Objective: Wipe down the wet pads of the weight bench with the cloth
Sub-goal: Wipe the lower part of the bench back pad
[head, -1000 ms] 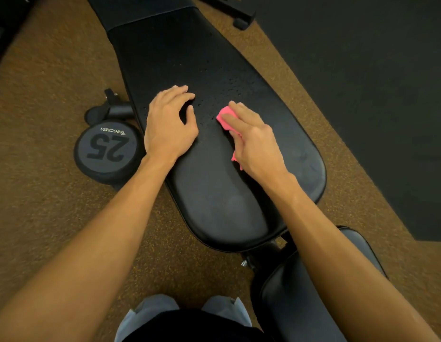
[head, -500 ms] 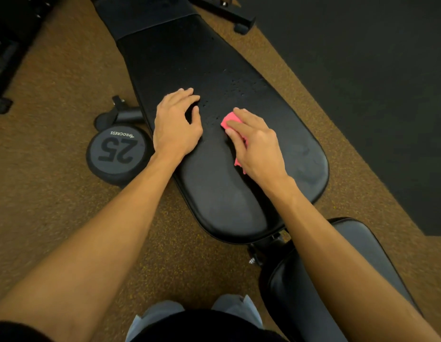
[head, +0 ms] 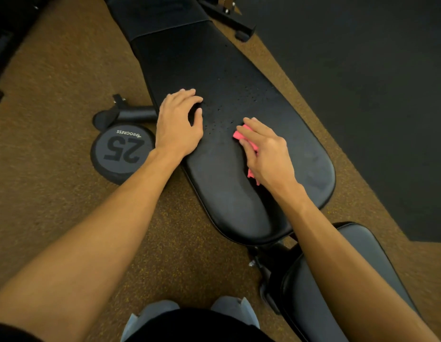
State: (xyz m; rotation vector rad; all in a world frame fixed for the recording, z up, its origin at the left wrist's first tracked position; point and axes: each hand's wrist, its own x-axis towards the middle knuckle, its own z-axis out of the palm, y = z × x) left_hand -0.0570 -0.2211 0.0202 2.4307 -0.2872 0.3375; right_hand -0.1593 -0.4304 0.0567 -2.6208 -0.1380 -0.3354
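The long black back pad (head: 214,70) of the weight bench lies flat ahead. The smaller black seat pad (head: 338,280) sits nearer, under the right arm. A round black weight marked 25 (head: 123,149) lies on the brown floor beside the bench. The left hand (head: 177,127) stays resting on the back pad's left edge, fingers loosely bent, holding nothing. The right hand (head: 269,154) presses the small pink cloth (head: 240,135) flat on the back pad with straight fingers. It has slid back a little toward the person. Tiny water drops (head: 229,107) still dot the pad just past the cloth, so that part likely needs more wiping.
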